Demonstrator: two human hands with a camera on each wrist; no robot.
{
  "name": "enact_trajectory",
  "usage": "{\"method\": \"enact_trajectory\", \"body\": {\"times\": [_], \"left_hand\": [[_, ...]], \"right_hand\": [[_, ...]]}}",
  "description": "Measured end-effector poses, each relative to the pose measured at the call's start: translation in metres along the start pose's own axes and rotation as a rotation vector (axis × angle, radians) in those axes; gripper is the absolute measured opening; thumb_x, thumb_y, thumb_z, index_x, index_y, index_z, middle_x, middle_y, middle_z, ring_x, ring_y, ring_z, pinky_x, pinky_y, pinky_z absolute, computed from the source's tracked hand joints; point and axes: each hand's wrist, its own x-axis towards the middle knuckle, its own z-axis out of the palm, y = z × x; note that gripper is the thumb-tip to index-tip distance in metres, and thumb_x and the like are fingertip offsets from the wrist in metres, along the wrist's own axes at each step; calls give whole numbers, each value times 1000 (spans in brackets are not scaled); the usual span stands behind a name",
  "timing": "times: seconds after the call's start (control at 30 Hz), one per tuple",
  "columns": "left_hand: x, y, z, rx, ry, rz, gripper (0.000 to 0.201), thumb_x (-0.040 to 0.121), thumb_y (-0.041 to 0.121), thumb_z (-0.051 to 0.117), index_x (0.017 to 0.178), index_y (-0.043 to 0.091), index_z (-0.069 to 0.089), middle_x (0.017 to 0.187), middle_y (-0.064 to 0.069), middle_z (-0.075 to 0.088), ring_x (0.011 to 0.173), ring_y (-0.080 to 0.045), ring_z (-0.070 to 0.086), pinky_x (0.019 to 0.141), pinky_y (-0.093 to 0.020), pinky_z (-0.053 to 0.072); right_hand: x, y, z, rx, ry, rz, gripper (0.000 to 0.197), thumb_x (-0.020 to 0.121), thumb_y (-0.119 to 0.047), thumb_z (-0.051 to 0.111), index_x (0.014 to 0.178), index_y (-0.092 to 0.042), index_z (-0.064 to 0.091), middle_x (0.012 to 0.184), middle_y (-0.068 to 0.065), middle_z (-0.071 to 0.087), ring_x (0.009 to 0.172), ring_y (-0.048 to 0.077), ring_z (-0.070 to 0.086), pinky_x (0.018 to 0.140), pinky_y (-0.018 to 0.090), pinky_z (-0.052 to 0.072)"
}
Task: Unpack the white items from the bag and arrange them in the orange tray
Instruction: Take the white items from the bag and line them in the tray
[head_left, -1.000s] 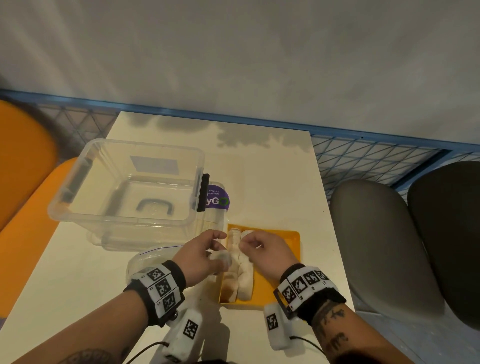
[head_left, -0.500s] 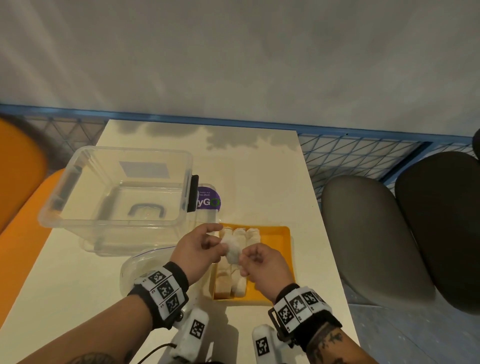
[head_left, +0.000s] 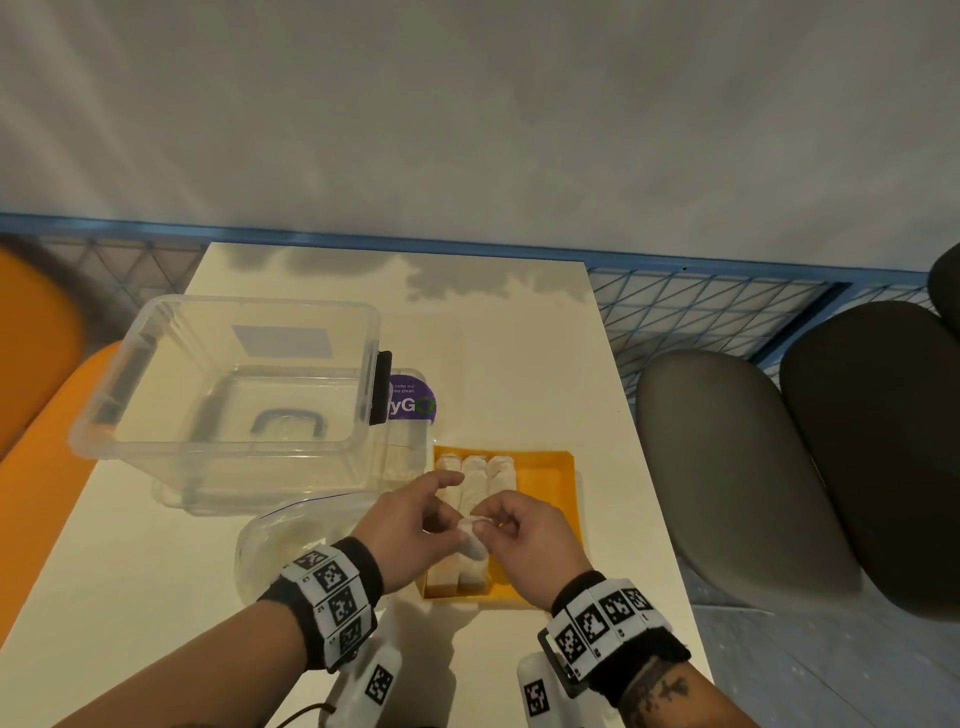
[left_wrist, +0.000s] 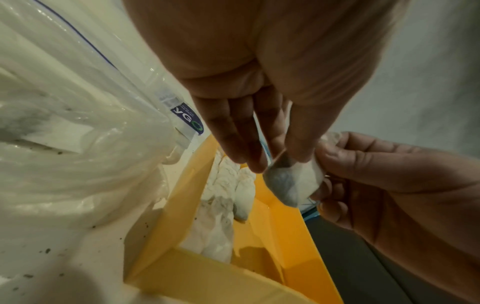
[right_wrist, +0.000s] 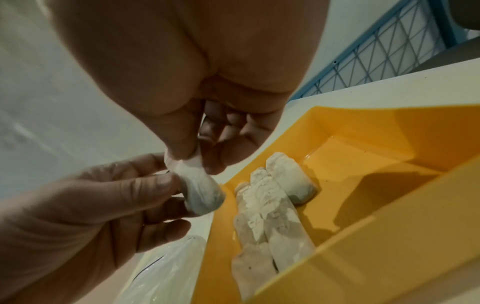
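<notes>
Head view: both hands hold one white packet over the tray.

The left hand (head_left: 410, 525) and right hand (head_left: 524, 535) each pinch an end of a small white packet (head_left: 471, 538), held just above the near end of the orange tray (head_left: 550, 499), probably to straighten it so it lies flat. Other white packets (head_left: 475, 483) lie side by side along the tray's left side, leaving its right side free. The clear bag (head_left: 291, 540) lies just left of the tray.

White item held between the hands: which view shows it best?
Right wrist: the white item hangs unobstructed, pinched by both hands. Left wrist shows it partly behind fingers. Head view shows only a sliver.
</notes>
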Motion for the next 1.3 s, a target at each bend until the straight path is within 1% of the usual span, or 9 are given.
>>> {"method": "enact_trajectory", "body": {"times": [0.13, 0.27, 0.37, 0.43, 0.5, 0.57, 0.87, 1.07, 1.3], "left_hand": [[-2, -3, 0, 58, -53, -10, 51, 84, 24, 76, 124, 41, 51, 84, 11, 75, 82, -3, 69, 87, -25, 55], [2, -12, -4, 147, 30, -46, 26, 90, 28, 68, 109, 44, 59, 102, 17, 67, 85, -3, 64, 83, -22, 54], [6, -18, -7, 272, 73, -96, 29, 91, 31, 66, 118, 40, 62, 117, 11, 57, 83, -5, 61, 87, -24, 52], [8, -21, -7, 325, 45, -140, 40, 89, 34, 68, 128, 40, 58, 126, 8, 53, 92, -9, 60, 95, -30, 51], [9, -21, -6, 359, 4, -163, 50, 87, 35, 70, 135, 39, 54, 123, 9, 53, 99, -10, 56, 99, -31, 49], [9, -20, -6, 380, -15, -162, 54, 87, 36, 71, 137, 38, 52, 112, 14, 52, 103, -9, 55, 99, -30, 49], [11, -19, -5, 352, -24, -200, 54, 86, 35, 72, 135, 40, 51, 106, 18, 57, 97, -8, 59, 93, -27, 52], [13, -20, -6, 381, -29, -194, 52, 86, 36, 72, 133, 41, 50, 106, 19, 57, 96, -7, 58, 89, -25, 50], [13, -25, -6, 361, -34, -174, 53, 85, 38, 73, 133, 43, 50, 107, 19, 57, 99, -7, 58, 92, -26, 50]], "right_hand": [[-5, 6, 1, -63, -41, 24, 10, 90, -26, 67, 87, -35, 65, 80, -15, 63, 70, -1, 58, 62, 10, 40], [7, 10, -16, -212, -13, 75, 6, 93, -26, 63, 92, -32, 63, 93, -11, 66, 84, 7, 61, 68, 15, 44], [21, 16, -26, -416, -104, 156, 12, 95, -28, 57, 104, -27, 65, 105, -3, 67, 95, 16, 61, 79, 27, 49], [29, 18, -26, -539, -218, 176, 16, 95, -24, 55, 108, -24, 66, 110, 1, 66, 100, 20, 61, 85, 32, 52], [36, 20, -23, -641, -323, 173, 19, 94, -21, 56, 109, -21, 67, 115, 3, 65, 104, 21, 61, 87, 32, 51], [46, 21, -18, -705, -357, 175, 19, 94, -19, 57, 110, -20, 67, 117, 3, 64, 107, 22, 60, 88, 31, 50], [89, 26, -11, -738, -264, 272, 20, 92, -15, 58, 109, -18, 67, 119, 6, 65, 107, 26, 61, 86, 33, 52], [98, 30, -11, -699, -210, 273, 23, 90, -12, 60, 110, -19, 68, 121, 6, 64, 107, 26, 62, 85, 32, 52], [96, 25, -14, -652, -172, 277, 28, 91, -18, 60, 119, -19, 64, 125, 6, 63, 111, 25, 61, 92, 33, 52]]}}
